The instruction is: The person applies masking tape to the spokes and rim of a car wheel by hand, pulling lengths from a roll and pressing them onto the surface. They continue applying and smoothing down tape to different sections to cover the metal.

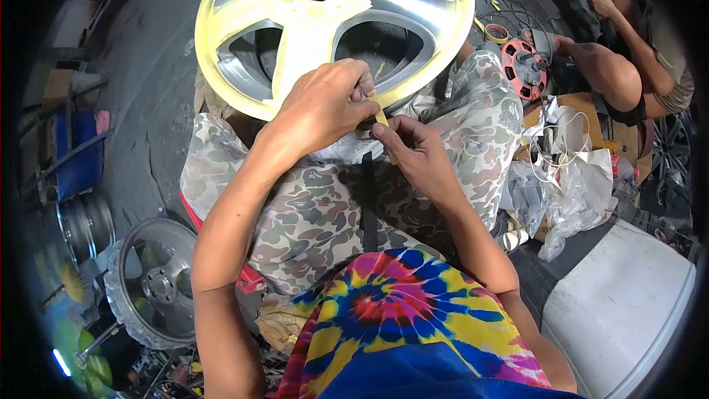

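A car wheel rim [465, 22] rests in front of me against my lap, its outer lip, hub and some spokes covered with yellow masking tape. Just below its near edge, my left hand [321, 107] is closed with thumb and fingers on a short yellow strip of masking tape [381, 117]. My right hand [422, 154] pinches the lower end of that same strip. The two hands are close together, over my camouflage trousers. Part of the strip is hidden behind the fingers.
A co-worker [628, 66] sits at the right, near a red cable reel [523, 69] and a tape roll [496, 32]. Boxes and plastic bags [572, 210] lie beside my leg. A white panel [624, 310] is at lower right. Another wheel [161, 284] stands at lower left.
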Action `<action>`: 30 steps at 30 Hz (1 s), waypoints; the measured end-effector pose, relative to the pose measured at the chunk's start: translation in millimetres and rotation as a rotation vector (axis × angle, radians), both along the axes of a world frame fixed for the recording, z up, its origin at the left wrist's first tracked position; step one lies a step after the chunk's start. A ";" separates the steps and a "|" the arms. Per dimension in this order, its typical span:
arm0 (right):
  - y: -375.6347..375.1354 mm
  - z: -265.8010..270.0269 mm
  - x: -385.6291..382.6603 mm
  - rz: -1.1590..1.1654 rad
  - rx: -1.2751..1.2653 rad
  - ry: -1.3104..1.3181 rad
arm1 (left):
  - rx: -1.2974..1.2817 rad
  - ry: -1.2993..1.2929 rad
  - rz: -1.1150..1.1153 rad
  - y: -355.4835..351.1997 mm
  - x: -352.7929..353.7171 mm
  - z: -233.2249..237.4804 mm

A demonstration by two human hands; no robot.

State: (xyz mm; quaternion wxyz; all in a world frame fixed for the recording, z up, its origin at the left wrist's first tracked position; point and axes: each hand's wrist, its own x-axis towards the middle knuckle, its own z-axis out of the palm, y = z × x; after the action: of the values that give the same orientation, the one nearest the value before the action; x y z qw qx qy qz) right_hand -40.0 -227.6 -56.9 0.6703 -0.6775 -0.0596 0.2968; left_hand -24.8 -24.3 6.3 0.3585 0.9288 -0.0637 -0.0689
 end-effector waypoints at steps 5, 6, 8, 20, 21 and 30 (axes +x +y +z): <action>4.6 -19.8 1.3 -0.053 -0.158 -0.489 | 0.054 0.103 0.029 -3.2 2.7 4.3; -0.2 -21.4 6.7 -0.055 -0.156 -0.490 | 0.060 0.107 0.032 -3.3 3.1 4.0; -18.3 -23.1 17.4 -0.112 -0.627 -0.859 | 0.068 0.113 0.042 -2.6 -0.2 3.4; -22.5 -20.1 8.1 0.046 -0.684 -0.816 | -0.180 0.126 0.308 68.1 -18.7 -0.4; -20.2 -21.0 8.3 0.055 -0.667 -0.799 | -0.171 0.162 0.292 66.6 -20.6 -3.7; -18.6 -25.9 6.3 0.087 -0.654 -0.809 | -0.039 0.029 0.323 33.6 -28.0 -17.1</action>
State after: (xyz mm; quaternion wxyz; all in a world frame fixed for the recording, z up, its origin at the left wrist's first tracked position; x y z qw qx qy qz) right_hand -33.7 -246.2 -82.8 0.3340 -0.9089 -0.2461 0.0417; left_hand -52.8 9.3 -10.8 0.3835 0.9188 0.0905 -0.0224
